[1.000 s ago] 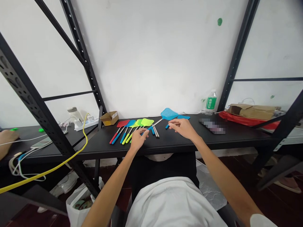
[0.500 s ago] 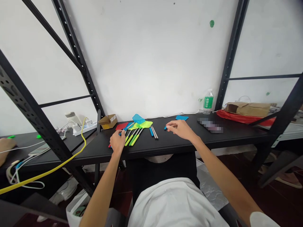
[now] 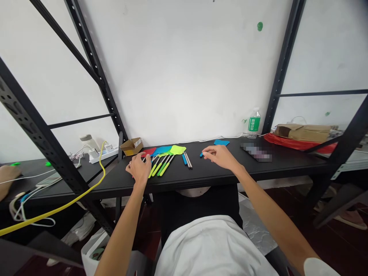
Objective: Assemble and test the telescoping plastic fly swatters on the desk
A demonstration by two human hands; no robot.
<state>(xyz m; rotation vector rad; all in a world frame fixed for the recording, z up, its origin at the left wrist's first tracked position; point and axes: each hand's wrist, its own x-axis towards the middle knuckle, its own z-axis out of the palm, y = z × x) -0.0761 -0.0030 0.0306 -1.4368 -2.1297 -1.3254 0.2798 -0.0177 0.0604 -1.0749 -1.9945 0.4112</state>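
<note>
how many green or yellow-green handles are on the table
4, in a slanting row on the table, right of the left hand: first yellow-green handle, second yellow-green handle, green handle, last yellow-green handle. The hand may hide more.

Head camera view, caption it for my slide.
Left hand by colourful fly swatters, right hand at a blue piece.

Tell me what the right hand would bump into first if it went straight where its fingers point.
Probably the metal rods on the black table, beyond the blue piece at the right hand's fingertips. Its height is unclear, so it might pass above them.
</note>
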